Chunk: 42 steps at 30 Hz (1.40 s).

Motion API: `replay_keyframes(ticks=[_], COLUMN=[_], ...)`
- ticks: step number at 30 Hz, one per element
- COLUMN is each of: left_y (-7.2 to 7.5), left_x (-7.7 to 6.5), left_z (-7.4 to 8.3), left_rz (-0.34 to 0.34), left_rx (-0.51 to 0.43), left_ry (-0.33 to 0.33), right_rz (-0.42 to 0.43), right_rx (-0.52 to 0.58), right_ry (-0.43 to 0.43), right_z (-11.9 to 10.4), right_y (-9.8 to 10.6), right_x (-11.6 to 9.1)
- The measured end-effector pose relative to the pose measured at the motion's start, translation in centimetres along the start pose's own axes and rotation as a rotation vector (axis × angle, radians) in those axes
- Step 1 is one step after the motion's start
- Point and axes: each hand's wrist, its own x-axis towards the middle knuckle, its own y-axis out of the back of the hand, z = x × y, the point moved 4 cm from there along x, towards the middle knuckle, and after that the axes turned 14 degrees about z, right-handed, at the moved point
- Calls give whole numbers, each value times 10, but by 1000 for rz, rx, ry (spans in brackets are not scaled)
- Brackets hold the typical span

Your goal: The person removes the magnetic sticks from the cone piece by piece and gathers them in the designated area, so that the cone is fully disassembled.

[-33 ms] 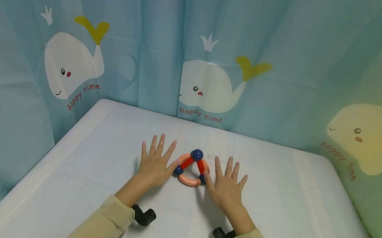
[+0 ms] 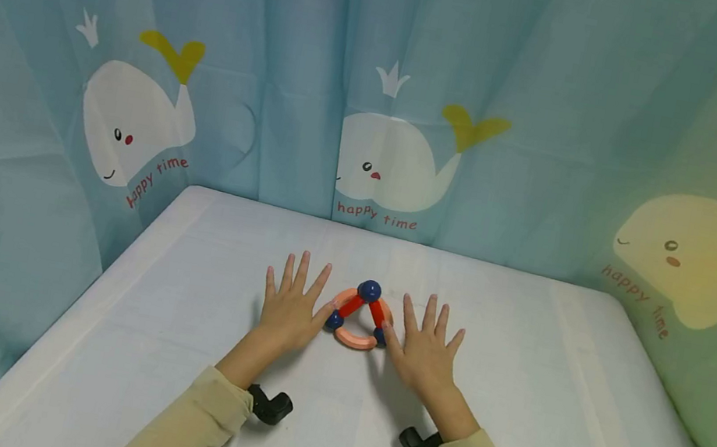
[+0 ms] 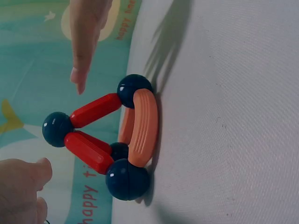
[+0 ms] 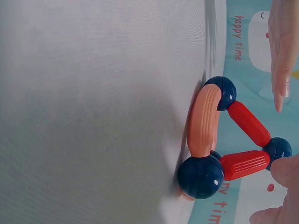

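A small magnetic-stick toy frame [image 2: 356, 341] stands on the white table. Curved salmon-orange sticks [image 3: 144, 128] form its base, joined by dark blue balls [image 3: 128, 179]. Straight red sticks [image 4: 246, 164] slope up to one blue ball [image 2: 371, 290] on top; its far side is partly hidden. My left hand [image 2: 287, 316] is beside it on the left, palm down, fingers straight and spread. Mirroring that on the other side, my right hand [image 2: 427, 355] has its fingers spread too. In the wrist views both hands appear raised above the tabletop, holding nothing.
A pale cloth covers the table [image 2: 513, 407]. Behind and around it hangs a blue-green curtain [image 2: 554, 74] printed with whales. Each wrist carries a black camera mount, one at the left wrist [image 2: 272, 407] and one at the right wrist [image 2: 419, 446].
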Motion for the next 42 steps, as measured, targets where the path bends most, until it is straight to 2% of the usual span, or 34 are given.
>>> replay_keyframes(ticks=[3,7,14,18,21,25,29,33,37,42], left_y=[-1,-4,-21,-32,-38,-46,-52,-54,-55,-55], left_x=[0,-1,2,4,4,4,5,7,9,10], left_z=[0,-2,-1,3,7,11,16,20,19,17], left_rz=[0,30,54,48,33,-12,-49,-17,59,142], left_rx=[-17,-95,-256,-318,-430,-631,-747,-792,-833,-855], left_ry=[-6,-37,-86,-127,-149,-154,-147,-167,-179,-181], right_rz=[-5,20,203,238,256,270,282,311,328,364], right_rx=[13,79,301,355,424,558,621,677,783,863], right_ry=[-1,11,74,104,105,93,78,48,18,21], right_z=[1,3,4,-2,-7,-10,-11,-14,-19,-25], right_y=[-1,-3,-3,-5,-5,-7,-10,-12,-16,-18], right_x=[-1,-1,8,13,16,21,24,25,27,28])
